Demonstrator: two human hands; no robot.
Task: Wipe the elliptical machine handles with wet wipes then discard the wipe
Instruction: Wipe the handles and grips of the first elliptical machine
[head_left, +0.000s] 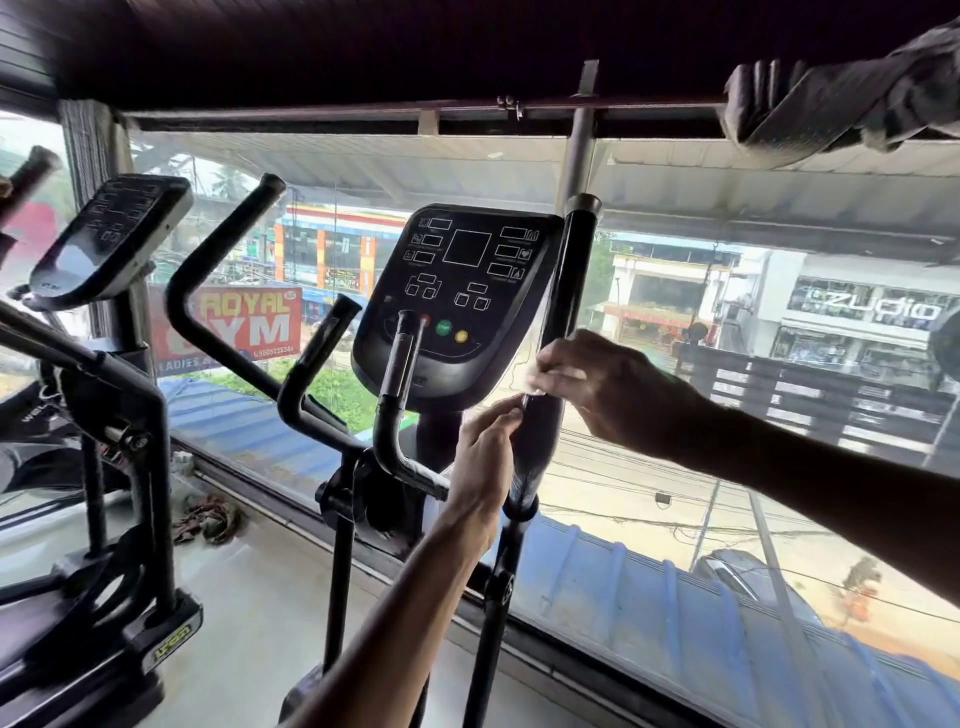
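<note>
R hand (613, 389) pinches white wet wipe (560, 378) on black upright handle (571, 270); L hand (485, 457) just below, grip unclear. Risk: loose wipe slips.

Daylight pours through a wide window (649, 519) onto a pale floor (249, 597) beneath a dark ceiling (363, 47).

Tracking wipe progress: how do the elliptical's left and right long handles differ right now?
The right handle has the wipe on it, held by the right hand and left hand; the left handle is bare. The right handle stands near upright; the left handle leans and bends. Both are black.
</note>
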